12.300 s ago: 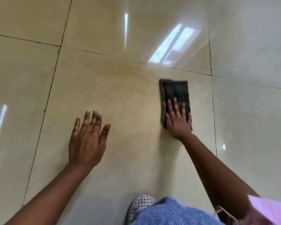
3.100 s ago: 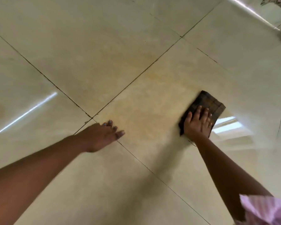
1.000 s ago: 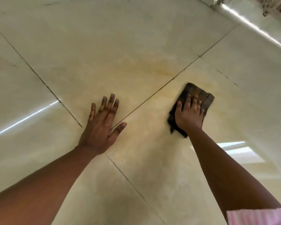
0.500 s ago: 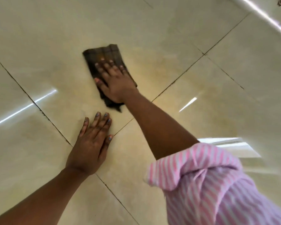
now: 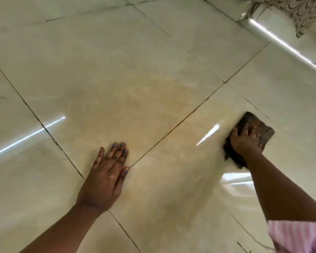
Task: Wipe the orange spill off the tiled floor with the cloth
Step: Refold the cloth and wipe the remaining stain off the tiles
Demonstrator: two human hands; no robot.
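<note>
A faint orange smear (image 5: 159,99) spreads across the glossy cream floor tile in the middle of the view. The dark folded cloth (image 5: 261,130) lies flat on the tile to the right of the smear. My right hand (image 5: 244,141) presses down on the cloth, fingers spread over its top, with part of the cloth hidden under the palm. My left hand (image 5: 108,172) rests flat on the floor near the meeting of two grout lines, fingers apart, holding nothing.
Dark grout lines (image 5: 171,128) cross the floor diagonally. A patterned fabric (image 5: 299,13) hangs at the top right above a shiny metal strip (image 5: 281,42). A pink striped sleeve (image 5: 299,236) shows at the bottom right.
My right hand has swept the cloth from the upper left, across the orange smear, to the right side. My left hand stays planted on the floor.
</note>
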